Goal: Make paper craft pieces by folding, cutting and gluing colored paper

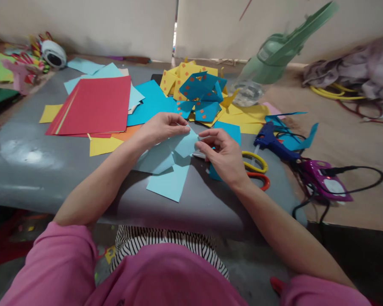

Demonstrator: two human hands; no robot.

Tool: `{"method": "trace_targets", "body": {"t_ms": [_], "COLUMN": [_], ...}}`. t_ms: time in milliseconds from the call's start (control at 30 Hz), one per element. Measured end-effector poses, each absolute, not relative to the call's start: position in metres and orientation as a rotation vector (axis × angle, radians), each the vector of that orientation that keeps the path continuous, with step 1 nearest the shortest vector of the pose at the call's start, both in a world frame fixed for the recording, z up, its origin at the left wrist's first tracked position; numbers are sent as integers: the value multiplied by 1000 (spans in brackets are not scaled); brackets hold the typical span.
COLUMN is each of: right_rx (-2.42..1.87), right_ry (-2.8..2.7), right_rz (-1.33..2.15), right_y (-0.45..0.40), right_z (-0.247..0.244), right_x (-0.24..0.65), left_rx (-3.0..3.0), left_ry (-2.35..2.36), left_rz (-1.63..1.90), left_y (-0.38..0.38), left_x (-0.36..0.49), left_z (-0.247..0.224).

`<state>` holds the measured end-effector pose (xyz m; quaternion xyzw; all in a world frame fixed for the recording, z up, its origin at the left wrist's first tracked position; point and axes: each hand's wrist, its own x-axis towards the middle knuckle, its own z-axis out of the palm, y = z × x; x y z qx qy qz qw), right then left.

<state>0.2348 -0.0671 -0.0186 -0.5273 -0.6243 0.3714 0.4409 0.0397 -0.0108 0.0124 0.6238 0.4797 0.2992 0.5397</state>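
A small light blue paper piece (185,143) is held between my two hands above the grey table. My left hand (167,127) pinches its upper left edge, fingers closed. On its right edge, the thumb and fingers of my right hand (221,153) are closed. More light blue paper (169,182) lies below, close to the table's front edge. Scissors with one yellow handle loop (257,161) and one orange loop lie beside my right hand, their blades partly hidden by it.
Red sheets (95,106) are stacked at the left. Yellow and blue folded paper shapes with orange spots (201,89) stand at the back. To the right are a blue glue gun (276,142), a purple device (327,180) with black cables, and a green lamp-like object (274,55).
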Motion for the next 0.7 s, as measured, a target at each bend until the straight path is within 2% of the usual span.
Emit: {"method": "trace_targets", "body": {"t_ms": [200,700], "right_rx": [-1311,-1307], "right_ry": [-1474,-1387], "right_rz": [910,1133], "right_y": [-67,-64], "right_z": [-19,-18], "right_x": [233,233], "left_rx": [1448,1631], "left_ry": [1172,1096], "left_rz": [738,757], "left_y": [-13,-11], "left_x": [42,39], "left_z": [17,15]}}
